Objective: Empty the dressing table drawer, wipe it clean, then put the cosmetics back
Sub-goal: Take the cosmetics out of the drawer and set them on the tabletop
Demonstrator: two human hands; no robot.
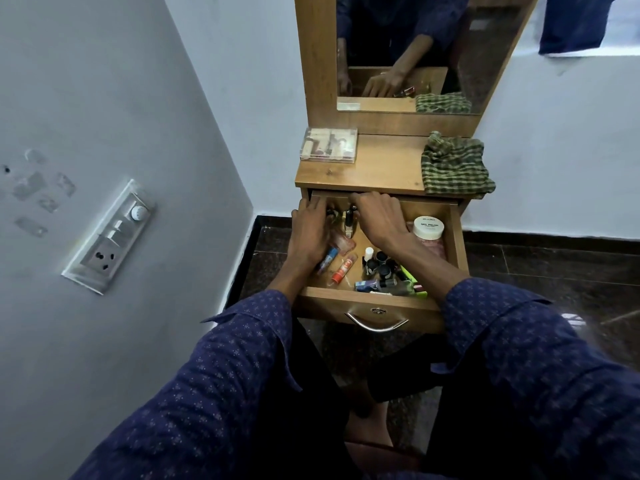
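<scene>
Drawer (pixel 379 299) of the dressing table (pixel 363 171) is standing pulled out, holding cosmetics (pixel 384 271). Both hands are reaching into its back: left hand (pixel 308 230) and right hand (pixel 379 220) lying fingers-down over bottles; what either is gripping cannot be told. A checked cloth (pixel 455 168) and clear box (pixel 329 145) are resting on top, below the mirror (pixel 408 46), beside a white wall (pixel 104 133).

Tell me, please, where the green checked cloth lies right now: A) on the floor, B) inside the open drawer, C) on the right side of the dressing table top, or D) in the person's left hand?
C: the green checked cloth lies bunched on the right side of the dressing table top, above the open drawer and apart from both hands.
</scene>
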